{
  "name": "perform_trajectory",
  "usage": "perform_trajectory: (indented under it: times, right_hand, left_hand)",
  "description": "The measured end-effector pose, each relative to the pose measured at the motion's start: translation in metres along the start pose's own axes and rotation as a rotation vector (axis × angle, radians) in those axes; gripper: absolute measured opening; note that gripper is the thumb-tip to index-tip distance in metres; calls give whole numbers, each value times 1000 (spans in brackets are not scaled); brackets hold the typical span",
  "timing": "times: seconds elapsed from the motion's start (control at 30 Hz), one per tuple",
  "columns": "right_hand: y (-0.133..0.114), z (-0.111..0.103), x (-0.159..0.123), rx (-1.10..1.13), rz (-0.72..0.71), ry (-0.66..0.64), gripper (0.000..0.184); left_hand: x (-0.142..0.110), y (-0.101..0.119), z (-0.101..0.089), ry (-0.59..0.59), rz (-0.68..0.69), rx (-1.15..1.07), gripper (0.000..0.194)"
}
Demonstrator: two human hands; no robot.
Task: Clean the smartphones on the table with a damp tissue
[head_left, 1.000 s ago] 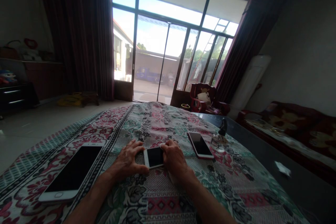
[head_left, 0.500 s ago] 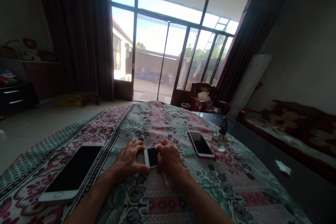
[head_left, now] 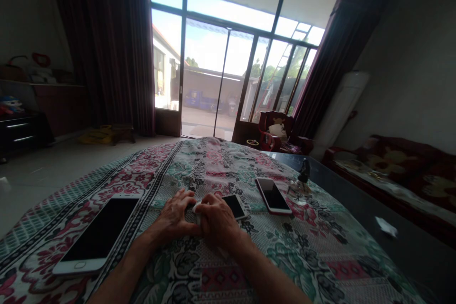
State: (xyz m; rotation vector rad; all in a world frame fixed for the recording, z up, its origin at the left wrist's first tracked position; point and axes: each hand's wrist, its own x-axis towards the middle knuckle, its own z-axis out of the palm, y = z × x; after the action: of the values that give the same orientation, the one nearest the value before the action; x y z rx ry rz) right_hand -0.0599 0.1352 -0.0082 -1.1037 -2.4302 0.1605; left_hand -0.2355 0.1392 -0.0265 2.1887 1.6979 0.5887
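Observation:
A small white phone lies screen up on the flowered tablecloth, straight in front of me. My left hand curls round the phone's left end, thumb near me and fingers on the far side. My right hand lies closed over the phone's middle, so only the right part of the screen shows. A bit of pale cloth peeks out under its wrist. The two hands touch each other.
A large white phone lies at the left and a red-edged phone at the right. A small dark bottle and a white scrap sit on the bare dark tabletop. A sofa lines the right wall.
My right hand has slid left across the small phone, uncovering the right end of its screen and closing against my left hand. The left hand has stayed in place.

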Motion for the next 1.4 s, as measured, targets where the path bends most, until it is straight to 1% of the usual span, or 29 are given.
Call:
perform_trajectory:
  times: [0.1, 0.33, 0.43, 0.6, 0.7, 0.8, 0.97, 1.1, 1.17, 1.27, 1.4]
  right_hand:
    - [2, -3, 1, 9, 30, 9, 27]
    - [1, -8, -9, 10, -65, -37, 22]
    - [1, -7, -13, 27, -58, -34, 21]
    - [5, -4, -3, 10, 4, -1, 24]
    - [9, -3, 5, 13, 28, -1, 27]
    - [9, -4, 5, 19, 24, -9, 28]
    - [5, -13, -14, 24, -55, -19, 26]
    - [2, -23, -33, 23, -63, -58, 25]
    - [3, -27, -37, 16, -62, -73, 25]
    - [7, -27, -30, 5, -52, -83, 26]
    - [16, -20, -7, -22, -12, -59, 27]
  left_hand:
    - [0, 0, -1, -8, 3, 0, 71]
    - [-1, 0, -2, -3, 13, 2, 70]
    - [-1, 0, -2, 5, 25, 7, 71]
    - [0, 0, -2, -25, 22, 9, 73]
    - [0, -1, -2, -18, 30, -5, 74]
    - [0, -1, -1, -4, 39, -9, 73]
    - [0, -3, 1, 9, 39, 8, 72]
    - [0, -4, 1, -7, 43, 14, 77]
    - [0, -4, 0, -13, 40, 8, 77]
    - [0, -3, 0, -14, 41, -7, 77]
    - [-1, -4, 0, -14, 55, -10, 77]
